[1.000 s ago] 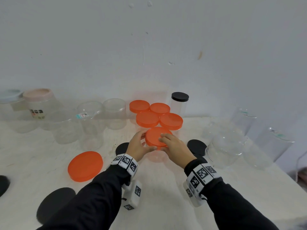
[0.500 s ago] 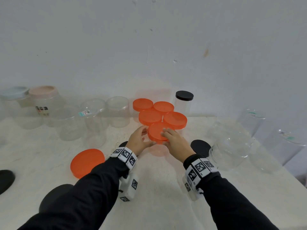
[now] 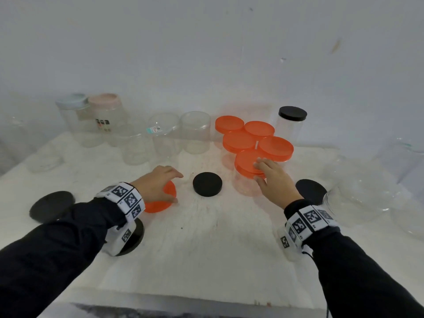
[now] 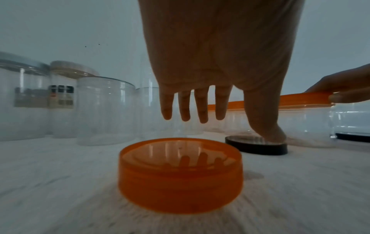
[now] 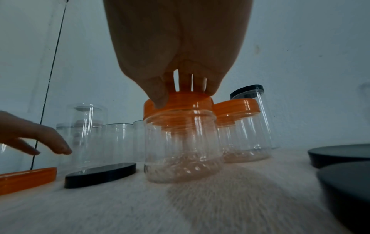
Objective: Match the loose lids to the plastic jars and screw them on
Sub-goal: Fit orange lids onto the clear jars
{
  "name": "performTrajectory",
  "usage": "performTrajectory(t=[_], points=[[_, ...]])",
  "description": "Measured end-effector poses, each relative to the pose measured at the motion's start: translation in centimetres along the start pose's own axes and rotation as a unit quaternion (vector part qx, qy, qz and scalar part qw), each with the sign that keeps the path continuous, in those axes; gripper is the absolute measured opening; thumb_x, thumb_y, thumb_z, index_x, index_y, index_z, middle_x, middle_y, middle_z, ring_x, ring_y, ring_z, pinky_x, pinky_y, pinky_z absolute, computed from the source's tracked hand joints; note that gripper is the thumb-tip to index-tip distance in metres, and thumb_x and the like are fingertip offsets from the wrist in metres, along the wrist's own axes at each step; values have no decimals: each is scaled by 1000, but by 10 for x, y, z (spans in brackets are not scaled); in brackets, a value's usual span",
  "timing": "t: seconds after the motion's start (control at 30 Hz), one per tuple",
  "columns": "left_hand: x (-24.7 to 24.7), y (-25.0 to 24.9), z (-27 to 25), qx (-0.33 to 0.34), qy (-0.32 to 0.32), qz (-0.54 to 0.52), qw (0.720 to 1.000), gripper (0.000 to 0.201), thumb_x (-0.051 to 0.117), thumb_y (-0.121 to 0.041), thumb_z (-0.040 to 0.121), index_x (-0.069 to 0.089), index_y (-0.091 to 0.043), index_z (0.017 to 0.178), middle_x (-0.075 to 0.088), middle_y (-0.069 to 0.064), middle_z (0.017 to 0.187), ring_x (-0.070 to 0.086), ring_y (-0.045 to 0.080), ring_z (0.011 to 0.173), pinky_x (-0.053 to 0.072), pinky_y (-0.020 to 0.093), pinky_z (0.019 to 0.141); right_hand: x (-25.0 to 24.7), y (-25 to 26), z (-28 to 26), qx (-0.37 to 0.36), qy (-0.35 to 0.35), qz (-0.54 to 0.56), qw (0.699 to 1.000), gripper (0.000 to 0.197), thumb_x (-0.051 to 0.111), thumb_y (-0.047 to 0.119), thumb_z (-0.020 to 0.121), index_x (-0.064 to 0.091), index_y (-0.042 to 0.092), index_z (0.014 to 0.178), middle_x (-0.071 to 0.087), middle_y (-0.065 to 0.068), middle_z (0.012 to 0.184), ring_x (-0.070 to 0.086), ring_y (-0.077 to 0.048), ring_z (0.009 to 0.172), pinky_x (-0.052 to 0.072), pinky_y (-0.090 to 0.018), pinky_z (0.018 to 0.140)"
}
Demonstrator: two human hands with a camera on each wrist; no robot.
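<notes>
My right hand (image 3: pixel 258 171) (image 5: pixel 178 96) grips the orange lid (image 3: pixel 245 161) (image 5: pixel 192 101) sitting on a small clear jar (image 3: pixel 245 189) (image 5: pixel 180 150), thumb on the rim and fingers on top. That jar stands in front of several other orange-lidded jars (image 3: pixel 275 148). My left hand (image 3: pixel 177 188) (image 4: pixel 230 126) hovers with its fingers spread over a loose orange lid (image 3: pixel 160 206) (image 4: pixel 180 174) lying on the white table; it holds nothing. A loose black lid (image 3: pixel 207 184) (image 4: pixel 256 147) (image 5: pixel 100 174) lies between the two hands.
Open clear jars (image 3: pixel 165 134) and two capped jars (image 3: pixel 104 106) line the back left. A black-lidded jar (image 3: pixel 292 125) stands at the back. More black lids (image 3: pixel 52 205) (image 3: pixel 311 191) lie left and right. Large clear jars (image 3: pixel 358 196) crowd the right. The table's front edge (image 3: pixel 183 299) is near.
My left hand has let go of the jar and swung left to hover over the loose orange lid. My right hand stays on the jar's orange lid.
</notes>
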State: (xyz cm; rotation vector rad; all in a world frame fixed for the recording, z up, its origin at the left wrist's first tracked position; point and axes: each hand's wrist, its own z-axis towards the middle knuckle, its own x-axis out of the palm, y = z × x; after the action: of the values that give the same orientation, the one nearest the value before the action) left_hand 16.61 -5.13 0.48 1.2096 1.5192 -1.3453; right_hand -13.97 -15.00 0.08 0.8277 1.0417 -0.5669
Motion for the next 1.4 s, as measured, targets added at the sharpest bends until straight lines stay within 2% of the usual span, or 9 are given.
performTrajectory(t=[0.23, 0.47, 0.63, 0.73, 0.93, 1.0, 1.1, 1.23, 1.4], points=[[10, 14, -11, -60, 74, 49, 994, 97, 75, -46, 70, 17, -29, 146, 12, -2, 152, 14, 28, 137, 27, 49, 109, 0, 1, -1, 1, -2, 0, 1000, 38, 49, 16, 95, 48, 9, 132, 40, -4, 144, 33, -20, 133, 35, -31, 101], [11, 11, -15, -43, 93, 76, 992, 102, 79, -44, 66, 15, -34, 145, 10, -9, 151, 15, 21, 134, 34, 48, 104, 0, 2, -3, 1, -4, 0, 1000, 38, 49, 16, 95, 47, 8, 133, 40, -4, 144, 32, -20, 134, 34, -30, 102], [14, 11, -17, -53, 113, 65, 990, 103, 80, -42, 65, 14, -38, 144, 2, -6, 153, 5, 27, 139, 27, 53, 109, 0, 3, -2, -3, -6, 2, 1000, 38, 50, 15, 94, 49, 7, 131, 42, -6, 142, 34, -22, 133, 32, -32, 104], [14, 8, -17, -62, 118, 47, 990, 103, 80, -39, 66, 13, -37, 145, 7, -4, 152, 14, 27, 137, 30, 49, 108, 0, 5, -2, -4, -6, -5, 1000, 37, 50, 14, 93, 49, 5, 130, 43, -7, 140, 37, -23, 130, 33, -31, 104], [1, -9, -21, -28, 55, 10, 998, 103, 81, -45, 63, 17, -38, 144, 13, -7, 146, 15, 21, 131, 32, 42, 107, -7, 13, 0, 13, 26, -31, 999, 46, 51, 13, 90, 41, 5, 134, 43, -8, 138, 38, -23, 126, 29, -31, 105], [-4, -19, -22, -1, 11, -17, 1000, 103, 82, -43, 62, 18, -38, 143, 15, -7, 146, 15, 21, 130, 30, 39, 107, -12, 13, -2, 32, 41, -26, 998, 58, 54, 18, 89, 31, 6, 140, 33, -10, 145, 31, -26, 133, 25, -36, 111], [-8, -34, -22, 45, -54, -73, 995, 103, 83, -42, 60, 21, -41, 142, 17, -11, 144, 16, 18, 129, 29, 35, 104, -24, 6, -12, 60, 2, -27, 998, 68, 59, 25, 88, 24, 9, 143, 15, -13, 153, 17, -30, 140, 16, -44, 115], [-7, -53, -18, 96, -77, -128, 984, 104, 69, -66, 45, 18, -51, 135, 18, -16, 142, 15, 10, 125, 26, 33, 104, -56, -22, -35, 89, -16, -65, 994, 68, 62, 33, 86, 29, 14, 142, 15, -10, 153, 14, -28, 141, 14, -44, 115], [1, -74, -4, 139, -97, -157, 973, 101, 65, -69, 44, 19, -52, 132, 18, -19, 142, 15, 5, 124, 23, 31, 106, -98, -72, -68, 159, 30, -130, 978, 80, 66, 46, 79, 26, 22, 144, 11, -7, 155, 8, -30, 142, 11, -44, 115]])
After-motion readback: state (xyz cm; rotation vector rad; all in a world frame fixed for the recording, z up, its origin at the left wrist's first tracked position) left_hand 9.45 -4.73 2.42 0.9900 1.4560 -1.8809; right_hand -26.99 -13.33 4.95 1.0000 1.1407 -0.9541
